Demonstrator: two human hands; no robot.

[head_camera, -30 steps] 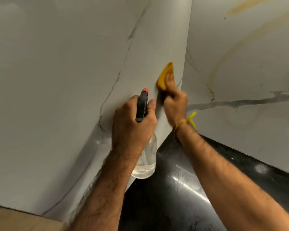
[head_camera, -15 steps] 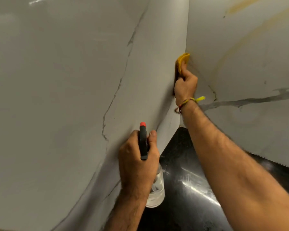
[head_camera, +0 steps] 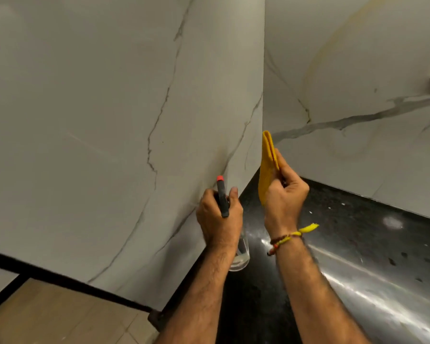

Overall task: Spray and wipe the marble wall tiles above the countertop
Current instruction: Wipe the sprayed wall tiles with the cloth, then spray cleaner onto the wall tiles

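Note:
White marble wall tiles with grey veins meet in a corner: the left wall (head_camera: 109, 120) and the right wall (head_camera: 358, 70). My left hand (head_camera: 219, 217) grips a clear spray bottle (head_camera: 241, 254) with a black head and red nozzle (head_camera: 220, 178) pointing up, close to the left wall. A folded yellow cloth (head_camera: 266, 167) stands upright in my right hand (head_camera: 286, 194), near the corner and off the tiles. A yellow thread band (head_camera: 293, 235) is tied on that wrist.
A glossy black countertop (head_camera: 358, 256) runs along the foot of both walls, with bright reflections. At the lower left the left wall ends at a dark edge (head_camera: 60, 276), with beige floor tiles (head_camera: 60, 314) below.
My right hand with the cloth has come down from high in the corner and away from the tiles. The view has tilted down, showing the floor. The left hand still holds the bottle.

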